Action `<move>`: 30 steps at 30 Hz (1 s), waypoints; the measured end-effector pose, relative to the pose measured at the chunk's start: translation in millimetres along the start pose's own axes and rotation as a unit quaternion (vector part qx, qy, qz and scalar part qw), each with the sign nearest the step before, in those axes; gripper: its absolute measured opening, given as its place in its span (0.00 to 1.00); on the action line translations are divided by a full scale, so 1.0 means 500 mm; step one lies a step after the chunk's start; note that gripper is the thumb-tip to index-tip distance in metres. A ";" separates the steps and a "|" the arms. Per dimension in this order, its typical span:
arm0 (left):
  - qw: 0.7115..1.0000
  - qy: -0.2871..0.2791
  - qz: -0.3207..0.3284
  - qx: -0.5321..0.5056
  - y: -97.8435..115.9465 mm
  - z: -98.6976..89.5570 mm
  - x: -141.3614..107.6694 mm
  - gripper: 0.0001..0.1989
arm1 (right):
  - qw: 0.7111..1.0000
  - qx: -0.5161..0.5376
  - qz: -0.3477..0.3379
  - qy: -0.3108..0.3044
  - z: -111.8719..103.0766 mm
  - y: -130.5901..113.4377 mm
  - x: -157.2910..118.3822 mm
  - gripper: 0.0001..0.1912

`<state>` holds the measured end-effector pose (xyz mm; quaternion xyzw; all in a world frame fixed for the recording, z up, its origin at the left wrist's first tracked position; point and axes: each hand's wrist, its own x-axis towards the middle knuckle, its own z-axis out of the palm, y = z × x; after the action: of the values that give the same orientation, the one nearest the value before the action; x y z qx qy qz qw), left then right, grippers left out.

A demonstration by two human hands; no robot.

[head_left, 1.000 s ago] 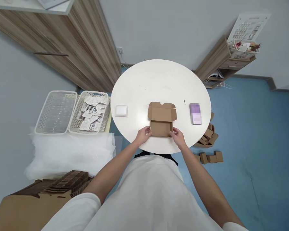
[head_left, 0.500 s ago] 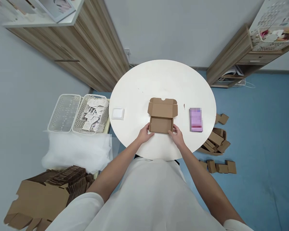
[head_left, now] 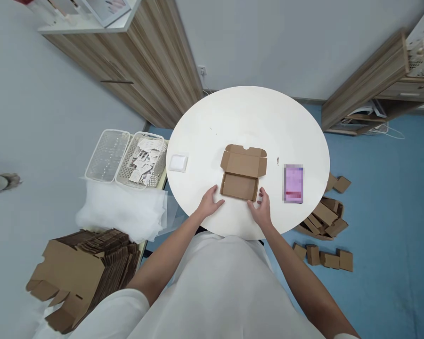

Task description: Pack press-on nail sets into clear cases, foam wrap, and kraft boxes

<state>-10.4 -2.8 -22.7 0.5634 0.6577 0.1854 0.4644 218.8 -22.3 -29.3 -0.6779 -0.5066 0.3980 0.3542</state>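
Observation:
An open brown cardboard box point(head_left: 239, 186) lies on the round white table point(head_left: 250, 113), its lid folded back away from me and its inside bare. My left hand point(head_left: 209, 202) is by the box's near left corner, fingers spread and a small gap from the cardboard. At the near right corner is my right hand point(head_left: 261, 207), fingers apart, the thumb close to or touching the box edge. To the right lies a purple rectangular item point(head_left: 293, 184), blurred by pixels. A small white packet point(head_left: 178, 163) sits near the table's left edge.
Left of the table stand a white basket of cards point(head_left: 141, 160), a clear-looking basket point(head_left: 108, 155), translucent plastic sheets point(head_left: 120, 209) and stacked flat cardboard point(head_left: 81, 268). Several small boxes point(head_left: 330, 260) lie on the floor at right. Wooden cabinets point(head_left: 162, 56) flank the table's far side.
My left hand has come off the box's side and moved slightly left. My right hand's fingers have opened away from the box. The view has shifted, and the box sits slightly turned.

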 end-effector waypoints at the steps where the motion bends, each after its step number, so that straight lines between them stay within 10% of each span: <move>1: 1.000 0.007 0.005 0.020 0.001 -0.008 -0.004 0.36 | 0.999 -0.028 -0.031 0.012 0.000 -0.003 -0.005 0.36; 7: 0.990 0.109 0.006 0.093 -0.020 -0.086 -0.012 0.32 | 0.971 -0.060 -0.161 -0.167 0.049 -0.061 -0.015 0.20; 14: 0.964 0.262 -0.042 0.026 -0.122 -0.248 0.045 0.27 | 0.953 -0.071 -0.115 -0.270 0.202 -0.174 0.012 0.19; 21: 0.976 0.187 -0.076 -0.075 -0.192 -0.351 0.133 0.30 | 0.961 -0.023 0.137 -0.241 0.362 -0.245 0.080 0.24; 30: 0.988 0.119 -0.053 -0.084 -0.184 -0.375 0.202 0.27 | 0.951 0.045 0.129 -0.279 0.488 -0.318 0.157 0.38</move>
<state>-209.7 114.3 -40.2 0.4606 0.7191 0.2807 0.4382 -51.5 110.0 -8.8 -0.5828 -0.4751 0.6356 0.1747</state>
